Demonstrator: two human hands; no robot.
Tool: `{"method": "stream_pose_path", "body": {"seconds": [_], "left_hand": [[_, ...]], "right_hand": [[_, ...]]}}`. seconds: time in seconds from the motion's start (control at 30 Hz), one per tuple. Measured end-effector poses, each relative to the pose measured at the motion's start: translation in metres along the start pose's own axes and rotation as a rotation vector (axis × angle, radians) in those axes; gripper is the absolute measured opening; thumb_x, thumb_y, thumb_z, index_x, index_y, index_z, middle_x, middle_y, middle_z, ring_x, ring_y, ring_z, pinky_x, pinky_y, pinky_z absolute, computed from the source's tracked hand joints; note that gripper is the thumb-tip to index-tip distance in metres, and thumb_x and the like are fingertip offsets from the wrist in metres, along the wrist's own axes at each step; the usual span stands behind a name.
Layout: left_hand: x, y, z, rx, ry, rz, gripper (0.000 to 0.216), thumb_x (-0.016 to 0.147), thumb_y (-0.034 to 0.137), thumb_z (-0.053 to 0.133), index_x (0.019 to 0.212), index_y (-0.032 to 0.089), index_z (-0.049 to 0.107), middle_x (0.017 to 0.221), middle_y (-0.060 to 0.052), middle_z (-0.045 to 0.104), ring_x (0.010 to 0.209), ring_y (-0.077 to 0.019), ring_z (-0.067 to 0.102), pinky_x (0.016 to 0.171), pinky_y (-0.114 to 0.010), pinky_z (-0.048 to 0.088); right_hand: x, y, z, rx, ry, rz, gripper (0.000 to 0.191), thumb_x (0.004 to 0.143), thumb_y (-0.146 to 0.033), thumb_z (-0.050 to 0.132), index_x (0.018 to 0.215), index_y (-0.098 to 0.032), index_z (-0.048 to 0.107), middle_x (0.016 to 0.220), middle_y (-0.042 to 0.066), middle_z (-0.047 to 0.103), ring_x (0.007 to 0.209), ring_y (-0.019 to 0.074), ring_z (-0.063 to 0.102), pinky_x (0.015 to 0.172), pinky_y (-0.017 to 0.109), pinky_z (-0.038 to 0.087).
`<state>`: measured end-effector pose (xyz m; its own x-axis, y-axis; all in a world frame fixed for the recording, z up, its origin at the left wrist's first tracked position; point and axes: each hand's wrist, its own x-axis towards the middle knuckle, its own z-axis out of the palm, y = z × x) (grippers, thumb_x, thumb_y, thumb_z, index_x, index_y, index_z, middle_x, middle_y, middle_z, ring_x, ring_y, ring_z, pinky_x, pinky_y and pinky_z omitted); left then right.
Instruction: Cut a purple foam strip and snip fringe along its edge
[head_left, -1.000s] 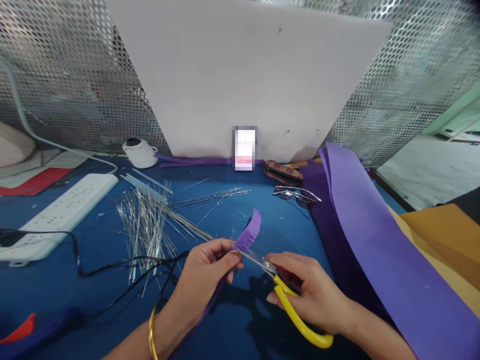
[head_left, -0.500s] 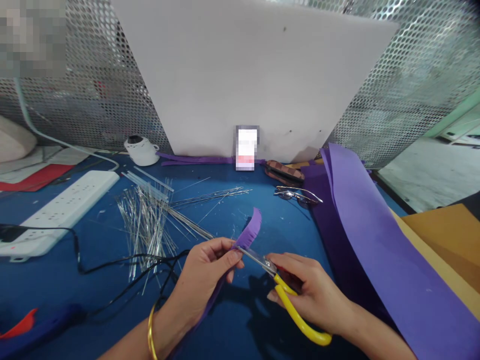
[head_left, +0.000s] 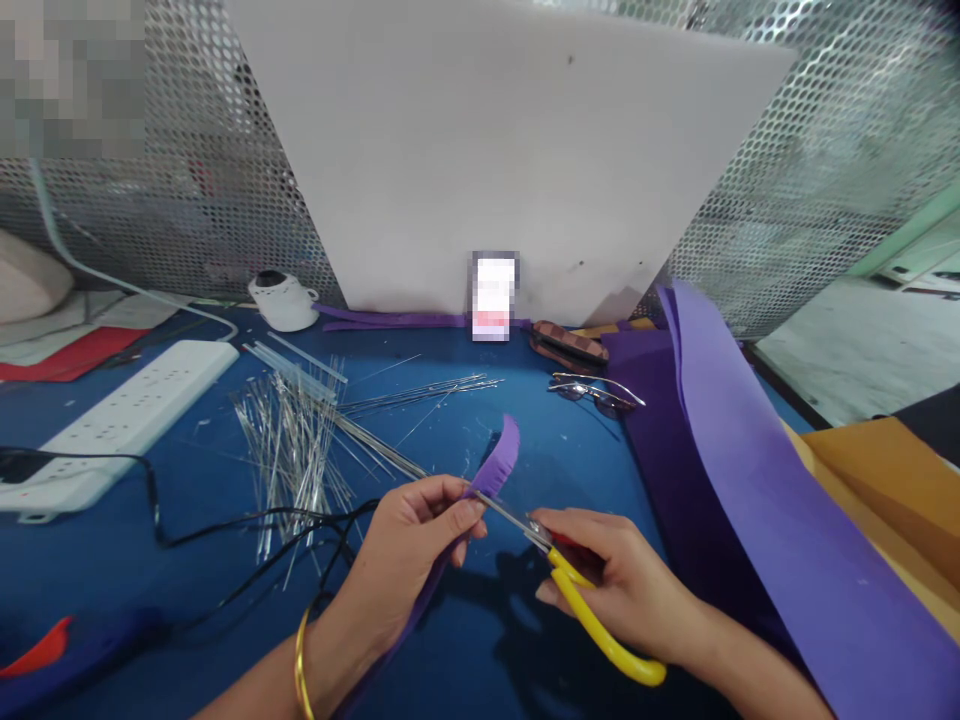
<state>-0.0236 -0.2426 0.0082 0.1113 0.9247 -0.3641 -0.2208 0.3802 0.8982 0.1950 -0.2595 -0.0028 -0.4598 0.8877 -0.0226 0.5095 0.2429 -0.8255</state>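
My left hand (head_left: 420, 545) pinches a narrow purple strip (head_left: 497, 466) between thumb and fingers. The strip's free end curls upward past the fingertips and has fine cuts along its right edge; its other end trails down beneath my left wrist. My right hand (head_left: 619, 580) grips yellow-handled scissors (head_left: 604, 640), fingers wrapped round the handles. The scissor blades point up and left, their tips at the strip's edge right beside my left thumb. Whether the blades are fully closed I cannot tell.
Thin metal wires (head_left: 292, 460) lie left of my hands, near black cables and a white power strip (head_left: 127, 415). Eyeglasses (head_left: 596, 390), a checked case (head_left: 568, 346) and a phone (head_left: 493, 295) are at the back. Large purple sheets (head_left: 750, 450) cover the right side.
The scissors have shifted very slightly, their blades looking closer together. The strip's free end leans a little further left. At right, the purple sheet's upper edge has moved slightly right.
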Motion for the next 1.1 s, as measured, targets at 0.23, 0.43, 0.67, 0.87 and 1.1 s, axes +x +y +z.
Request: {"method": "stream_pose_path", "body": {"seconds": [0.23, 0.43, 0.67, 0.87, 1.1], "left_hand": [[-0.002, -0.001, -0.002, -0.035, -0.017, -0.001, 0.016, 0.069, 0.029, 0.079, 0.069, 0.015, 0.070, 0.057, 0.000, 0.066, 0.044, -0.0059, 0.047, 0.048, -0.018, 0.033], [0.000, -0.002, -0.003, 0.044, -0.013, 0.042, 0.015, 0.074, 0.029, 0.074, 0.070, 0.016, 0.070, 0.058, 0.001, 0.066, 0.045, -0.0060, 0.047, 0.048, -0.018, 0.032], [-0.001, -0.003, -0.004, -0.037, -0.061, -0.014, 0.017, 0.075, 0.029, 0.074, 0.068, 0.015, 0.068, 0.056, 0.002, 0.063, 0.045, -0.0051, 0.045, 0.047, -0.018, 0.031], [0.000, -0.001, -0.001, -0.084, -0.101, -0.015, 0.015, 0.078, 0.029, 0.073, 0.075, 0.015, 0.071, 0.059, 0.002, 0.063, 0.047, -0.0050, 0.047, 0.048, -0.017, 0.033], [-0.002, -0.001, -0.002, -0.049, -0.062, -0.026, 0.016, 0.075, 0.029, 0.075, 0.072, 0.015, 0.069, 0.058, 0.003, 0.063, 0.046, -0.0048, 0.047, 0.047, -0.017, 0.033]], "right_hand": [[0.001, 0.001, 0.002, 0.034, -0.003, 0.006, 0.031, 0.078, -0.033, 0.074, 0.106, -0.019, 0.070, 0.078, 0.001, 0.063, 0.067, 0.0150, 0.052, 0.063, 0.024, 0.043], [0.000, 0.000, 0.002, 0.005, 0.010, 0.010, 0.032, 0.079, -0.032, 0.073, 0.109, -0.021, 0.069, 0.075, 0.000, 0.059, 0.065, 0.0149, 0.049, 0.060, 0.024, 0.039], [0.003, -0.002, 0.002, 0.215, -0.055, 0.071, 0.018, 0.078, -0.031, 0.072, 0.090, -0.017, 0.068, 0.069, -0.003, 0.046, 0.063, 0.0126, 0.037, 0.057, 0.024, 0.032], [0.003, 0.008, 0.003, 0.568, -0.183, 0.122, 0.031, 0.077, -0.041, 0.075, 0.089, -0.014, 0.068, 0.069, -0.005, 0.034, 0.062, 0.0100, 0.027, 0.053, 0.022, 0.024], [0.002, 0.009, 0.008, 0.565, -0.151, 0.147, 0.023, 0.074, -0.032, 0.076, 0.083, -0.014, 0.066, 0.068, -0.005, 0.037, 0.062, 0.0098, 0.029, 0.054, 0.022, 0.026]]}}
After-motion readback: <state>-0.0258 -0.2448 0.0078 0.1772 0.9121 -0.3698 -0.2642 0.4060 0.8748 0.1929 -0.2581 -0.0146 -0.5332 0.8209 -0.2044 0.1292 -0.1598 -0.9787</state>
